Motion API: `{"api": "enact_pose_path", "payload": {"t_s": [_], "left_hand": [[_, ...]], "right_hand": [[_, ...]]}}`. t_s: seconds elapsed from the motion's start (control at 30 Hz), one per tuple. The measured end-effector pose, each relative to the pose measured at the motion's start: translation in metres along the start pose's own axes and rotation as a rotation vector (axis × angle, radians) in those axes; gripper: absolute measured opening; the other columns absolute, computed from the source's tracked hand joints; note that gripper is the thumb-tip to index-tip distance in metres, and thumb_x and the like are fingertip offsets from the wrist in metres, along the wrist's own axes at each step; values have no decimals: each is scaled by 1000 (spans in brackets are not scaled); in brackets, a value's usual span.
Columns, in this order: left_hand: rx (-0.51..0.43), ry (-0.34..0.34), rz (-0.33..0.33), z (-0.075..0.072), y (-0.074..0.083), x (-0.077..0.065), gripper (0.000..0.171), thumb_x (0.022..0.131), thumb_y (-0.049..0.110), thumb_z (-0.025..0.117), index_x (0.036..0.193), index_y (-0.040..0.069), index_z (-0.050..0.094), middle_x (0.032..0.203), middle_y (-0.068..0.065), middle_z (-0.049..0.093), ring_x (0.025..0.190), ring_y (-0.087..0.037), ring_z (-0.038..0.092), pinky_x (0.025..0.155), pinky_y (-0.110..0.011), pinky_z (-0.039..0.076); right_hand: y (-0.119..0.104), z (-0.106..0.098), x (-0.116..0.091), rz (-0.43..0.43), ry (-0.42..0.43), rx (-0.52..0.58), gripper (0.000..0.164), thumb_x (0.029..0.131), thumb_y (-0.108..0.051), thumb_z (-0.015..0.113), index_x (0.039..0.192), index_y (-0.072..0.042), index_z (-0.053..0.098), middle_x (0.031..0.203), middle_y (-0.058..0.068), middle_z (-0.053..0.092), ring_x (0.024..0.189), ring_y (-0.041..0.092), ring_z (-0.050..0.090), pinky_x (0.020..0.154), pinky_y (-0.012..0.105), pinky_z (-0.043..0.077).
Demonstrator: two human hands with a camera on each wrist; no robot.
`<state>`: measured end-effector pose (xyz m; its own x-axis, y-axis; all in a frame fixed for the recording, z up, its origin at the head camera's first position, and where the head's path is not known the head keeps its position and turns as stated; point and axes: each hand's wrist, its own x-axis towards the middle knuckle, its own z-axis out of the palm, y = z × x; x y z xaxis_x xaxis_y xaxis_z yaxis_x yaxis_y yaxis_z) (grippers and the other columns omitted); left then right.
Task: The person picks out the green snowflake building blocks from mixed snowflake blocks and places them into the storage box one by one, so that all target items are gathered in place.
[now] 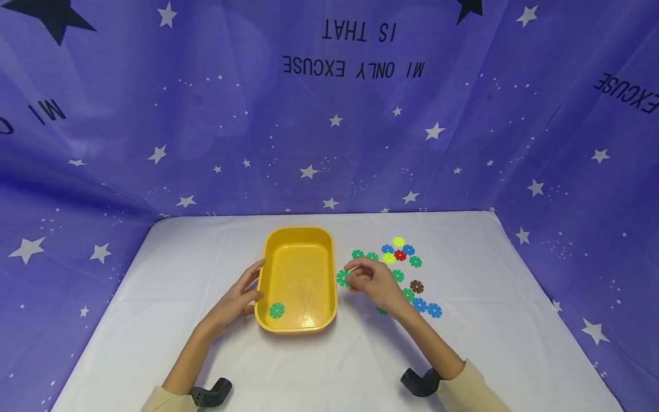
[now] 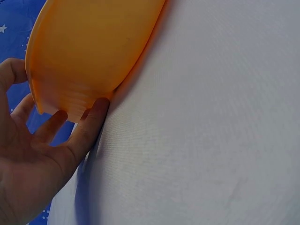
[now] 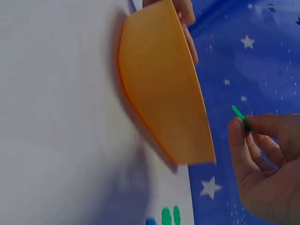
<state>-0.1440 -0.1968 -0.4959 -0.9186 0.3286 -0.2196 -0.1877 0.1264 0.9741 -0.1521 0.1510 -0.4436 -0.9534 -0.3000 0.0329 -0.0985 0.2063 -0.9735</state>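
Note:
A yellow plastic tub [image 1: 297, 233] stands on the white cloth, with one green notched disc [image 1: 276, 311] lying inside near its front left corner. My left hand [image 1: 234, 303] rests against the tub's left wall, fingers spread along the outside; the left wrist view shows its fingertips [image 2: 99, 105] touching the wall. Just right of the tub, my right hand [image 1: 377, 284] pinches another green notched disc [image 3: 241, 117] between thumb and index finger. In the right wrist view that disc is raised beside the tub's rim, seen nearly edge-on.
To the right lie several loose notched discs: green [image 1: 415, 261], blue [image 1: 435, 310], yellow [image 1: 399, 242], a red one [image 1: 400, 256] and a brown one [image 1: 416, 286]. Some are partly hidden under my right hand. A purple starred curtain [image 1: 329, 143] encloses the table's back and sides.

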Motion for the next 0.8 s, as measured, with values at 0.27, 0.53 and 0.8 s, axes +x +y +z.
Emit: {"api": "enact_pose_path", "payload": {"t_s": [0.27,0.53,0.8], "left_hand": [[1,-4,2,-1,1,0,77,95,12,56,160,30,19,165,-17,4,148,-45,10,101,-53,47],[13,1,-7,0,2,-1,77,95,13,55,160,30,18,165,-18,3,148,-46,8,101,-52,47],[8,-2,-17,0,1,1,76,96,13,54,160,33,18,165,-16,5,148,-44,11,101,-52,47]], "right_hand": [[-8,52,20,-27,-80,-45,18,90,-1,69,107,2,67,85,10,69,80,39,69,72,35,61],[-13,87,33,-26,-107,-185,11,90,-8,70,100,-9,70,81,-3,68,71,26,68,59,24,55],[-7,107,50,65,-96,-177,10,88,-9,73,98,-11,72,77,-4,69,67,20,67,55,22,51]]}}
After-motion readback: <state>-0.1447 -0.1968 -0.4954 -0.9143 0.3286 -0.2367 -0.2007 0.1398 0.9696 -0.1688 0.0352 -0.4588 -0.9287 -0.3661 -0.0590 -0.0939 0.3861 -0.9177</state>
